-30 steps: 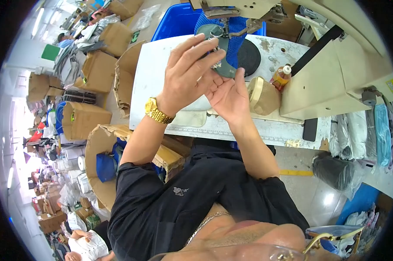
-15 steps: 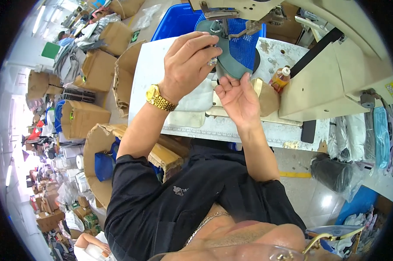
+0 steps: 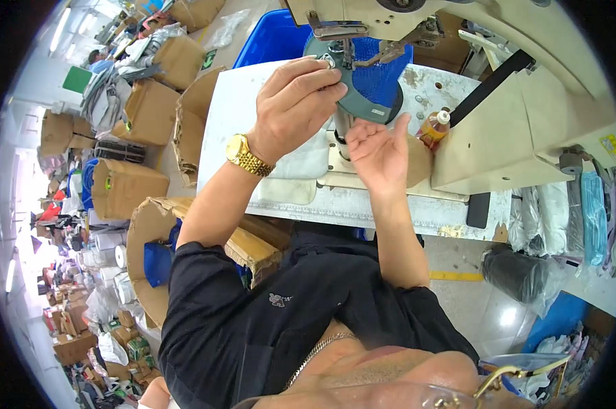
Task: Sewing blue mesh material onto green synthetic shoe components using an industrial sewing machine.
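Observation:
A curved piece of green fabric with blue mesh (image 3: 362, 103) sits at the needle of a cream sewing machine (image 3: 348, 58), above a slim metal post. My left hand (image 3: 291, 109) pinches the green edge on its left side, close to the needle; a gold watch is on that wrist. Below the piece, my right hand (image 3: 381, 153) is turned palm up with its fingers apart and slightly curled. Its fingertips are by the lower edge of the fabric; whether they touch it I cannot tell. A small pale label shows near that edge.
A bottle with a white cap (image 3: 434, 127) stands right of my right hand, beside the machine's body. Behind the white worktable (image 3: 229, 112) is a blue bin (image 3: 270, 41). Cardboard boxes (image 3: 131, 187) line the left side. Plastic-wrapped bundles (image 3: 522, 276) lie at the right.
My right hand's fingers have come away from the lower edge of the fabric and opened more. The green piece has turned slightly, showing its label. My left hand keeps its hold.

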A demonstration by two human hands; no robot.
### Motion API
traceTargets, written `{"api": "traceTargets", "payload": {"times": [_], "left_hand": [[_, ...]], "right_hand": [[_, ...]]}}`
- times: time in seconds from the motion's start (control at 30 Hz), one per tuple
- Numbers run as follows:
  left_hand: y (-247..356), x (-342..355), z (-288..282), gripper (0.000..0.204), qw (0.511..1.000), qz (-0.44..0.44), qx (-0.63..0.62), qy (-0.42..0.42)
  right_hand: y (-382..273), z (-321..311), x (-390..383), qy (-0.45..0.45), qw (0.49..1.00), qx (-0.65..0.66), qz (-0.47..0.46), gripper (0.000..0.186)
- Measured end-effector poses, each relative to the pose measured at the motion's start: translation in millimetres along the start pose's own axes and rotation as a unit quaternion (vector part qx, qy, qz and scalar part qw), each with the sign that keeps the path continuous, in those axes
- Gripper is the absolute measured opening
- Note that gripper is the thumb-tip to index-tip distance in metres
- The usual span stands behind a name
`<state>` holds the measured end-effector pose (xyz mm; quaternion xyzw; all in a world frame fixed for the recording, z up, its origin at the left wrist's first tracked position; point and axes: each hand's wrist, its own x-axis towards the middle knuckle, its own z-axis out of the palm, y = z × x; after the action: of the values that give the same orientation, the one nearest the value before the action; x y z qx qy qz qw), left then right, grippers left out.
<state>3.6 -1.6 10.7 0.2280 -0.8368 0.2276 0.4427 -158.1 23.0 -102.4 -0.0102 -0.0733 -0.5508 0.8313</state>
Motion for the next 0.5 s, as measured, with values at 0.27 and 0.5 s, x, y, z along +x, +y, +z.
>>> {"api": "traceTargets", "payload": {"times": [0.27,0.5], "left_hand": [[2.0,3.7,-1.0,0.027,1.0,-0.02,0.002,-0.005],[3.5,4.6,0.7,0.028,0.999,-0.036,0.012,-0.004]], "right_hand": [[-21.6,3.5,1.0,-0.022,0.999,-0.002,-0.039,0.028],[-26.6,-2.4,-0.6,-0.047,0.998,0.002,-0.036,0.028]]}}
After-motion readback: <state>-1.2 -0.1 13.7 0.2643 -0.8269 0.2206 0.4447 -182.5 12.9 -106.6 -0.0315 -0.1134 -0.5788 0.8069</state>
